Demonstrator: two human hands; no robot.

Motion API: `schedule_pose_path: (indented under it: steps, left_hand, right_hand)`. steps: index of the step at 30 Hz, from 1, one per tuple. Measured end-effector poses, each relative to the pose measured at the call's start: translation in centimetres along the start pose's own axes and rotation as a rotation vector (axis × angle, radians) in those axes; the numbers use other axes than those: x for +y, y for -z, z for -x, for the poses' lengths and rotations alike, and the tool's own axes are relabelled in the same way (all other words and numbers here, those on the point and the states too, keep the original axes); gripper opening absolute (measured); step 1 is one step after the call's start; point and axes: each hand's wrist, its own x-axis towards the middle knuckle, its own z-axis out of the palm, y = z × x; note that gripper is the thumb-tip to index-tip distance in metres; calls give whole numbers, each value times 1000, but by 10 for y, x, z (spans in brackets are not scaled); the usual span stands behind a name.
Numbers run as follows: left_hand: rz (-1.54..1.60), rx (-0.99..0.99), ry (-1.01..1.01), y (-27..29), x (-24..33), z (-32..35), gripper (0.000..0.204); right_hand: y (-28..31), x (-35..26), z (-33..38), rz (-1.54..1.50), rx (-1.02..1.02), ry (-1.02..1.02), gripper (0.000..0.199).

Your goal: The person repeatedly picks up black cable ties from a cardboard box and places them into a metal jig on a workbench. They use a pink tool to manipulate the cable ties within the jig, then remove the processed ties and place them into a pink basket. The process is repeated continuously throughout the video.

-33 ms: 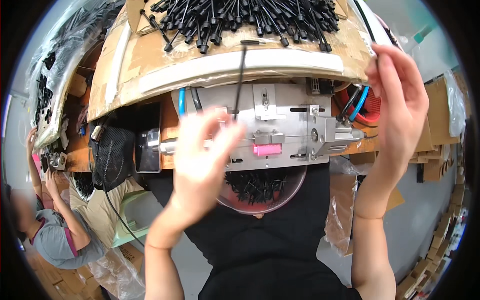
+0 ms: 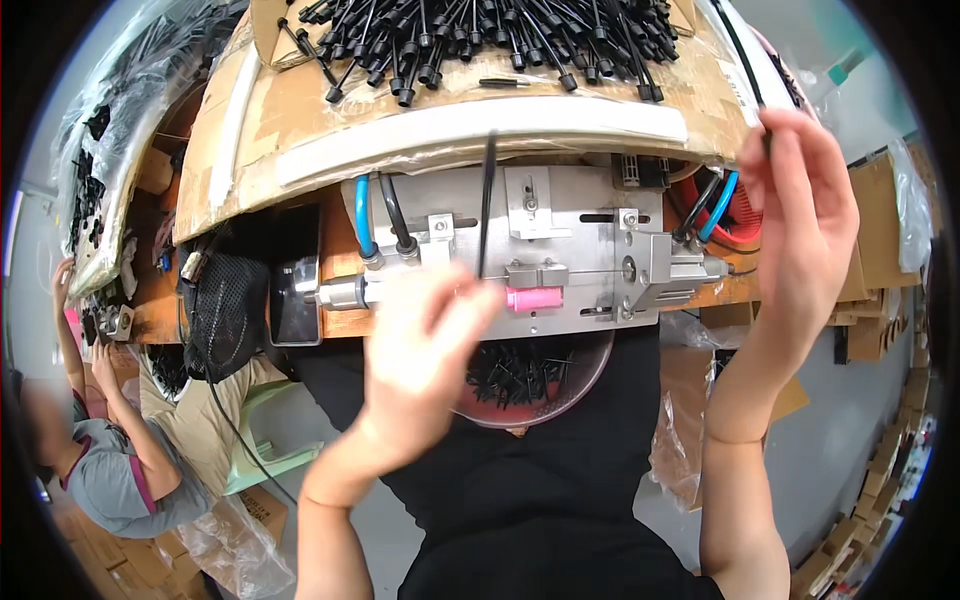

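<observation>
My left hand [image 2: 425,345], a little blurred, is closed on a thin black rod [image 2: 487,205] that stands nearly upright from its fingertips. The hand is over the left half of a metal fixture plate [image 2: 590,215], just left of a pink block [image 2: 535,298] set below a small metal clamp piece. At the right, my right hand [image 2: 805,200] is raised, its thumb and fingers pinching another slim black rod [image 2: 740,50] that slants up to the left. The lower end of that rod is hidden in the fingers.
Black rods with thick heads [image 2: 480,40] are piled on cardboard at the back. A bowl [image 2: 590,375] of black pieces sits at my lap. Blue and black hoses [image 2: 363,215] join the fixture. A red basket [image 2: 745,215] stands behind right. Another person [image 2: 130,470] works at the left.
My left hand has come down toward me and slightly right, carrying its black rod. My right hand has lowered slightly with its rod.
</observation>
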Motion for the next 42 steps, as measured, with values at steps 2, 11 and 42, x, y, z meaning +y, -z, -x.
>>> schedule_pose_path:
  steps: [2,11,42]
  left_hand:
    - [99,-67,93,-15,26,31,44]
    - [-18,-350,221,-50,50,46,75]
    - [-73,4,-174,-46,-30,-144,29]
  right_hand:
    - [12,7,16,-242,10,-71,29]
    - [19,7,44,-284,30,-6,32]
    - [-30,23,3,853,-17,300,28]
